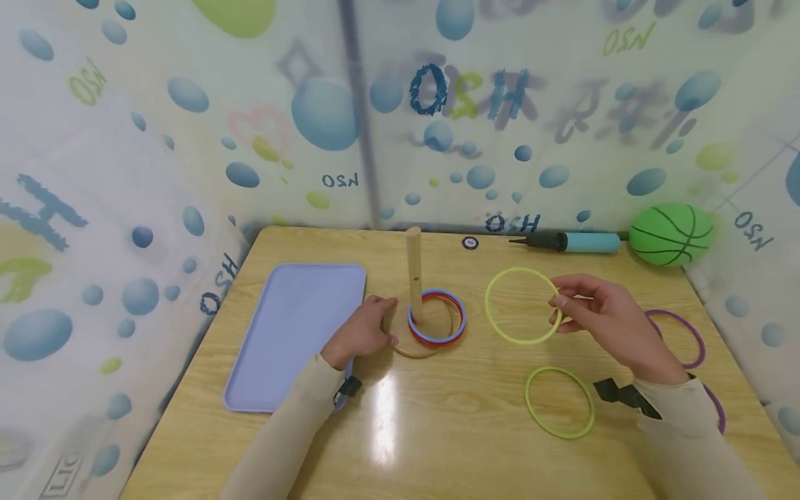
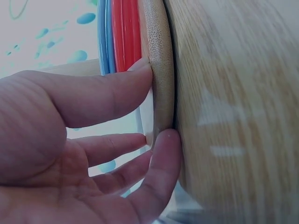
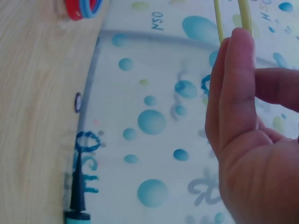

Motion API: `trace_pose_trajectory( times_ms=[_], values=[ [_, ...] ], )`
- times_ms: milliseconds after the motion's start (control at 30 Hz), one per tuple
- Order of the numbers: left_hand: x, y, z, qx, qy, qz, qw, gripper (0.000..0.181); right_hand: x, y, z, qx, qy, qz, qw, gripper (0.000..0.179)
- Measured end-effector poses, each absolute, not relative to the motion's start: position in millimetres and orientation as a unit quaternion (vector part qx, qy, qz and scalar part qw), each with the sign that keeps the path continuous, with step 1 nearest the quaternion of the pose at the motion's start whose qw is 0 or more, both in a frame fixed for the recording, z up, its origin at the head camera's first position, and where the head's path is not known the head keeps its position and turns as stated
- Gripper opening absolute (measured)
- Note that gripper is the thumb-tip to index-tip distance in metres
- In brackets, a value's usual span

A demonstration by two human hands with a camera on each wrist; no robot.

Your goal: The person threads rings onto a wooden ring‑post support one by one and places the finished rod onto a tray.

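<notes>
Our right hand pinches a thin yellow ring; leftward, our left hand grips a round wooden base, red and blue rings circling its peg, beside a lavender rectangular tray. Beyond, wall lettering resembles reversed “H2O”.

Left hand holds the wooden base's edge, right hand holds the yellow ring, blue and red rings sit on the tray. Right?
One miss: the blue and red rings aren't on the tray. The head view shows them around the wooden peg. The rest stands: left hand holds the edge of the wooden base, right hand holds the yellow ring.
</notes>
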State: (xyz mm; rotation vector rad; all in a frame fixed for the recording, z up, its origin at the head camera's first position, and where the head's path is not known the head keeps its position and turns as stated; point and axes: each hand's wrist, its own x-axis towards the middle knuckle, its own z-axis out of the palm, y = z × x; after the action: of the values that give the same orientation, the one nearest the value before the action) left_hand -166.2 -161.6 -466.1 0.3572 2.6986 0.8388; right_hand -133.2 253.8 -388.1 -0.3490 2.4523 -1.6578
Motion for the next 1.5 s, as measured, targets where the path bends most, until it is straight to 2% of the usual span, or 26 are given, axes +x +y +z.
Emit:
trace_pose_trajectory(
  times_ms=[567,933,1167,1500],
  values=[
    [-165,-161,-463,0.13,0.939,0.286,0.136,0.08,-140,194,-335,-0.131,0.78,-0.611,0.033,0.037],
    [-165,-160,-465,0.13,0.941,0.284,0.133,0.082,-160,148,-319,-0.171,0.713,-0.679,0.044,0.035],
    [-164,-161,-466,0.126,0.94,0.286,0.137,0.081,-179,123,-327,-0.16,0.704,-0.689,0.063,0.037],
    [-165,-162,-469,0.131,0.94,0.285,0.13,0.081,-190,114,-365,-0.114,0.712,-0.686,0.103,0.038]
  ],
)
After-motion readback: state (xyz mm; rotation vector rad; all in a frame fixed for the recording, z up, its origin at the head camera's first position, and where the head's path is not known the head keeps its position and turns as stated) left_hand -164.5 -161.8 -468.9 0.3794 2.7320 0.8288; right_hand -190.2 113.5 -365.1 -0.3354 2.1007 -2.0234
